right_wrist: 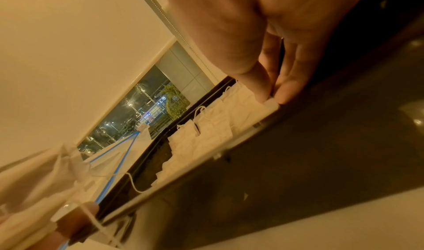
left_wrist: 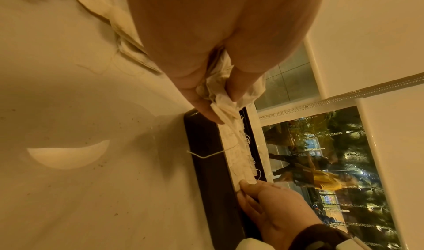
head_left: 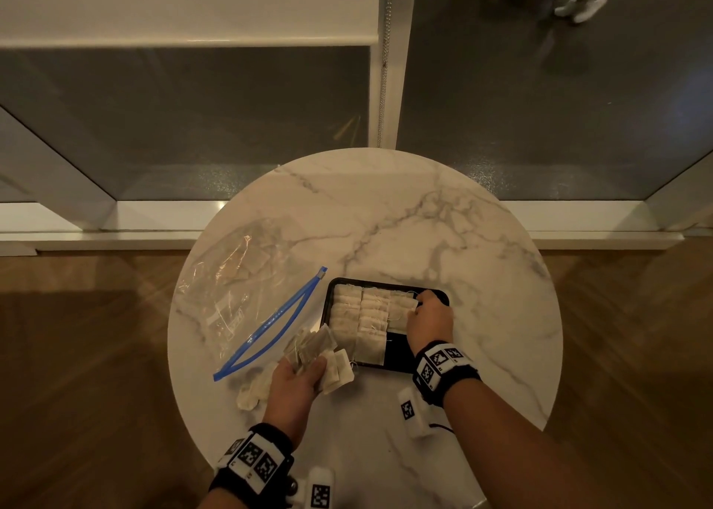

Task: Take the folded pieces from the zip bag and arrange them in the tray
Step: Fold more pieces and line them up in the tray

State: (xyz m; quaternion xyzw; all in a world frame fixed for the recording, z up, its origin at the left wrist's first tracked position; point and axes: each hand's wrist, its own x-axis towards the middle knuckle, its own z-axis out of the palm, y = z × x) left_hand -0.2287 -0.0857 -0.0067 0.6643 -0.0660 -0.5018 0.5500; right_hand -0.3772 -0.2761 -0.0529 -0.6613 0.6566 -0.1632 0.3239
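1. The right hand (head_left: 429, 317) pinches one piece (right_wrist: 270, 103) between thumb and fingertips at the tray's (head_left: 401, 362) 2 o'clock corner. Lower it flat and let go only once its edge butts the neighbouring piece, so the third column starts square.
2. The left hand (head_left: 297, 379) is clamped on a bunch (head_left: 312, 348) of pieces just off the tray's 8 o'clock corner. Hold it low and loose, as a ready supply for the right hand.
3. Two columns look filled, and black floor shows from 3 to 5 o'clock. Fill that strip working toward 6.
4. Loose threads stick out of the rows. Tuck them under, or a lifted finger may drag a placed piece askew.
5. More pieces (head_left: 252, 391) lie on the table (head_left: 424, 215) at the left hand's 7 o'clock. The bag (head_left: 231, 292), mouth open, sits at the tray's 9 o'clock; I cannot tell whether any pieces remain inside.
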